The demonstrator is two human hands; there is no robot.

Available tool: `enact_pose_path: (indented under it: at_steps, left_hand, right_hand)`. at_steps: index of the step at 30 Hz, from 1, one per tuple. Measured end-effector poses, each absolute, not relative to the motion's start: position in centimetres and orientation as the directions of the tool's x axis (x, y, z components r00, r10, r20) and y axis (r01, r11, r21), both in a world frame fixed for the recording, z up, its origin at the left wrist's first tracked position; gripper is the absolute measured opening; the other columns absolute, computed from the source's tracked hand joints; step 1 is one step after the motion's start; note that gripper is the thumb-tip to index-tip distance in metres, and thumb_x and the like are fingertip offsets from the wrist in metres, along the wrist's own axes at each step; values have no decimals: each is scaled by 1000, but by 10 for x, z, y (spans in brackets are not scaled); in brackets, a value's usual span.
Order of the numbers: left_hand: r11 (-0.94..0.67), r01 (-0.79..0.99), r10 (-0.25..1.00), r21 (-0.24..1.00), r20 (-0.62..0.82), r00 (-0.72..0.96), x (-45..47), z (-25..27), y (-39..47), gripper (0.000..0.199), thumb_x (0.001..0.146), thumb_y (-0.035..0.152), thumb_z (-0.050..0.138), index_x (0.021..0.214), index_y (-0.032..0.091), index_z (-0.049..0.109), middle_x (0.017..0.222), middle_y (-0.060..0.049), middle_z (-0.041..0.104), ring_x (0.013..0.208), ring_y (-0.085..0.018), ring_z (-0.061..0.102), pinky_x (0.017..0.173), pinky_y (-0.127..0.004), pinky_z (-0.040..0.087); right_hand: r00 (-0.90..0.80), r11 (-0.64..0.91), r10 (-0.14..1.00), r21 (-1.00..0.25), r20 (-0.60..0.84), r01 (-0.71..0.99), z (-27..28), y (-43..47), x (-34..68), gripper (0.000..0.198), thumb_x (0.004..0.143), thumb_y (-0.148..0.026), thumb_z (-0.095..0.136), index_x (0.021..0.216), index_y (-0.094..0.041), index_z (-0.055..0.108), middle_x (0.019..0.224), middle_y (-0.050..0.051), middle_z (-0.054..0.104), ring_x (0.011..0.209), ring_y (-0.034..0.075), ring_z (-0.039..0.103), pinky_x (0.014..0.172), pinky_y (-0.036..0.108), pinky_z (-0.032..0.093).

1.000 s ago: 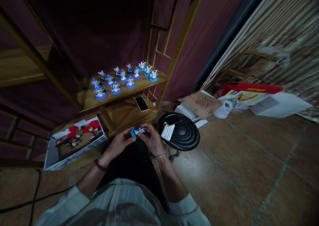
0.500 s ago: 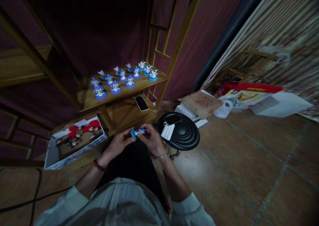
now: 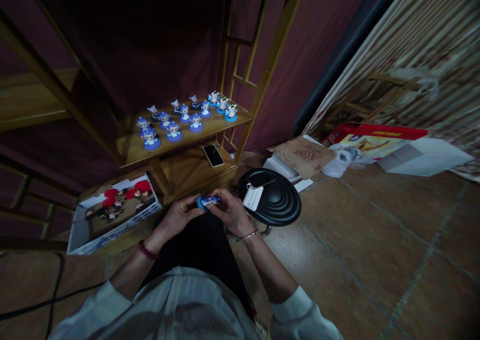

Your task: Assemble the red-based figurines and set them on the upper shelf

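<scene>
Head view: left hand [image 3: 180, 216] and right hand [image 3: 232, 213] pinch one toy [image 3: 211, 200] between their fingertips; beyond the fingers, figurines [image 3: 173, 132] already stand on the shelf [image 3: 215, 129], left of them dolls [image 3: 142, 186] lie boxed, work seemingly part-done.

Pale grey, faintly striped shirt [image 3: 195, 305]; black trousers [image 3: 202, 247]; dark-red beaded bracelet [image 3: 147, 250], left wrist; thin silvery bangle [image 3: 249, 236], right wrist.

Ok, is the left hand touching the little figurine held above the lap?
Touching. The head view shows the left hand pinching the figurine at its blue base, with no gap between them.
</scene>
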State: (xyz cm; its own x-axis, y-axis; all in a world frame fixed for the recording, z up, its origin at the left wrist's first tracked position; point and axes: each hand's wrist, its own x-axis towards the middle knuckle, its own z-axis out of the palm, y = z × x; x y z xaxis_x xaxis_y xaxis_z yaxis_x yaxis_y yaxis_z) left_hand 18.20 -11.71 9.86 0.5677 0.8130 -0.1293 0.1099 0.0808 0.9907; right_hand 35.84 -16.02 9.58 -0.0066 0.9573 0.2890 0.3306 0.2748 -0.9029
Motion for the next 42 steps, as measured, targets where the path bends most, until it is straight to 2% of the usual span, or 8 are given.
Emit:
enact_pose_path:
  at_steps: [6, 14, 20, 29, 33, 39, 42]
  left_hand:
    - [139, 80, 823, 987, -160, 545, 183, 105, -121, 46, 66, 35, 72, 108, 19, 64, 111, -3, 67, 111, -24, 56, 100, -39, 39]
    - [120, 73, 828, 990, -140, 543, 184, 105, -124, 41, 67, 36, 72, 104, 19, 67, 107, -5, 68, 109, -25, 56, 98, -39, 39]
    - [130, 91, 836, 987, -159, 526, 184, 108, -125, 41, 65, 38, 72, 101, 18, 68, 104, -4, 69, 105, -25, 58, 97, -38, 40]
    - [96, 111, 880, 989, -137, 456, 185, 106, -124, 42, 66, 27, 70, 106, 19, 65, 104, -3, 69, 105, -23, 58, 98, -37, 40]
    - [101, 100, 866, 990, -136, 481, 186, 108, -124, 37, 68, 30, 69, 102, 18, 67, 102, -3, 69, 102, -23, 59, 95, -36, 41]
    - [152, 87, 858, 985, -175, 483, 184, 110, -126, 29, 69, 35, 69, 90, 17, 69, 83, -2, 70, 87, -20, 61, 87, -32, 44]
    - [176, 55, 847, 983, -180, 500, 182, 106, -126, 25, 71, 34, 68, 87, 16, 70, 80, -2, 69, 82, -17, 61, 85, -30, 44]
  right_hand:
    - [-87, 363, 929, -837, 360, 409, 104, -161, 364, 19, 81, -31, 58, 98, -25, 59, 89, 1, 66, 80, 15, 62, 73, 28, 48]
    - [-165, 433, 900, -775, 404, 460, 105, -159, 366, 18, 83, -30, 56, 99, -25, 60, 90, 2, 66, 81, 15, 62, 74, 27, 47]
    - [-106, 376, 922, -802, 371, 465, 106, -160, 361, 17, 80, -31, 57, 94, -23, 60, 80, 0, 64, 69, 13, 59, 66, 24, 46]
    - [40, 206, 971, -905, 238, 372, 100, -162, 349, 14, 76, -26, 59, 89, -22, 57, 78, -1, 61, 69, 13, 58, 63, 24, 46]
    - [34, 220, 967, -894, 253, 389, 100, -161, 349, 14, 77, -27, 58, 90, -23, 57, 79, -1, 61, 69, 14, 59, 64, 24, 46]
    - [-31, 279, 955, -855, 296, 438, 99, -159, 353, 15, 79, -29, 58, 92, -23, 58, 79, -1, 62, 70, 13, 59, 65, 23, 45]
    - [-67, 312, 946, -835, 317, 453, 102, -158, 355, 16, 80, -30, 57, 93, -22, 58, 79, -1, 63, 69, 13, 59, 65, 23, 45]
